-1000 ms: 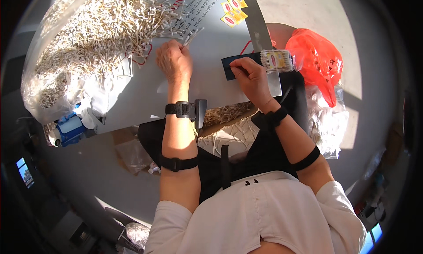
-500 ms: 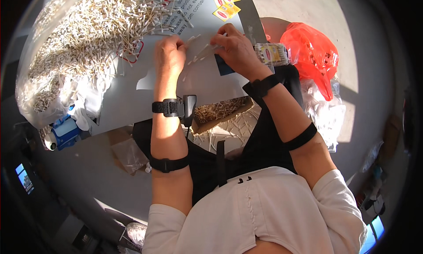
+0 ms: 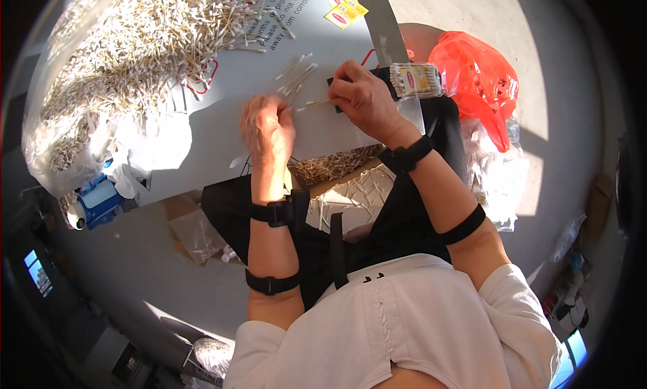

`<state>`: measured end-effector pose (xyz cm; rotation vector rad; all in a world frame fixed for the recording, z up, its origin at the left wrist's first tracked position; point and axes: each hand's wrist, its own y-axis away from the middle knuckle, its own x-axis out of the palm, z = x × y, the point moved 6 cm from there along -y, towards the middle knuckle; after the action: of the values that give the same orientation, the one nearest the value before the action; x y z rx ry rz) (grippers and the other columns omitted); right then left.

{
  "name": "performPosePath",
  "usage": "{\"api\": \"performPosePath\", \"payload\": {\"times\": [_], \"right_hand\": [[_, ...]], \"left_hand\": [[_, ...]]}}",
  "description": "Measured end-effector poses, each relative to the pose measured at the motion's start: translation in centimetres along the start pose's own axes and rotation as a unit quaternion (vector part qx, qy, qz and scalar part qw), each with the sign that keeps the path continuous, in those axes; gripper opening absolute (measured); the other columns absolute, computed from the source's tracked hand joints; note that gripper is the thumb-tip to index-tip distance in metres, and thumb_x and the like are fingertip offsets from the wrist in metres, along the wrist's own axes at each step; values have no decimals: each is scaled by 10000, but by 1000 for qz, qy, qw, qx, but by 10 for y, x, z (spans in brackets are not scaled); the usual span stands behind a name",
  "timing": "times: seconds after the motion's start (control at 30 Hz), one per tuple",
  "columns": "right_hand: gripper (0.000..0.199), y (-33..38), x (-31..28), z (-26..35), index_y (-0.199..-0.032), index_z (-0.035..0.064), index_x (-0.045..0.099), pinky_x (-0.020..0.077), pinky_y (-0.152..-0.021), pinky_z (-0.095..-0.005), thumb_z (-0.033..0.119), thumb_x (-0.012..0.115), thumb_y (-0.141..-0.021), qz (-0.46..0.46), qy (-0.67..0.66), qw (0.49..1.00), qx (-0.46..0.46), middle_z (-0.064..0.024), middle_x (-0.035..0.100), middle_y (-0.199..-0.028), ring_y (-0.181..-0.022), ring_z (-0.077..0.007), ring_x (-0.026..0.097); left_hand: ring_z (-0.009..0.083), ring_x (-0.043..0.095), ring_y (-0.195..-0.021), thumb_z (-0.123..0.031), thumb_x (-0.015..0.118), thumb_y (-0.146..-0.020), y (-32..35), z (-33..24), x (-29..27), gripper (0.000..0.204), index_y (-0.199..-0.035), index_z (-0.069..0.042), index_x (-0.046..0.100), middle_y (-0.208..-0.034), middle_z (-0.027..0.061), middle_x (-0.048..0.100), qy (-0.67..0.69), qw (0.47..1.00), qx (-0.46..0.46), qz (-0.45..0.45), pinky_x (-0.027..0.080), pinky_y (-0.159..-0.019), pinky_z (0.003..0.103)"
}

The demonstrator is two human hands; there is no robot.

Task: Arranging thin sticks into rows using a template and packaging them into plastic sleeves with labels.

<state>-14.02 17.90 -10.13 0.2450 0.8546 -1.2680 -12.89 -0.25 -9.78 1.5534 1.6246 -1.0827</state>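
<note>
From where I stood, the right hand (image 3: 362, 96) was over a dark pad (image 3: 383, 74) toward the right edge of the tabletop (image 3: 317, 129), thumb and finger drawn together on one end of a cotton swab (image 3: 313, 105). The swab's other end pointed out toward the left hand (image 3: 268, 127), which hung near the tabletop's near edge with its fingers curled in; I could not tell whether anything was inside them. Just beyond that hand lay a few loose swabs (image 3: 296, 77), fanned out. A sleeve or forearm brushing those could have scattered them, as they had nothing to hold them.

The packed swabs (image 3: 416, 81) worried me more: the bundle with its yellow label seemed to lie across the right edge, so a bump from the right wrist might have tipped it off toward the red bag (image 3: 475, 79). The swab itself, gripped only near its end, could have twisted or slipped free.

At the left edge, the big heap of swabs (image 3: 148, 52) spilled from its clear plastic; a tug there might have started a slide. The yellow cards (image 3: 345, 5), lying loose near the far part of the right edge, looked light enough for a draught to shift.
</note>
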Motion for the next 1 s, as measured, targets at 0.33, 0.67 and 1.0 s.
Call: {"api": "performPosePath", "payload": {"times": [0.33,0.67,1.0], "right_hand": [[138,10,1,9,-827,55,611,513,-727,-380,22,685,-715,-38,-9,999,14,-92,563,-946,-886,-303,609],[212,33,-4,-19,-1130,-5,600,483,-911,-294,35,599,-922,-197,-291,919,180,-105,555,-1238,-1070,-205,588],[352,17,24,-10,-1363,0,501,349,-1127,-303,137,437,-1046,-206,-414,872,161,-101,439,-1467,-1325,-177,446]], "left_hand": [[322,515,-1061,-115,783,-715,-44,-14,7,310,-985,-79,634,-1068,60,569,-15,996,66,-55,437,-869,462],[332,460,-1221,-112,719,-783,2,-42,22,445,-1198,-57,568,-1256,117,512,-9,992,123,-22,353,-1023,475],[359,236,-1460,-380,585,-936,26,-45,39,735,-1494,-2,291,-1563,212,256,-22,989,129,62,183,-1185,479]]}}
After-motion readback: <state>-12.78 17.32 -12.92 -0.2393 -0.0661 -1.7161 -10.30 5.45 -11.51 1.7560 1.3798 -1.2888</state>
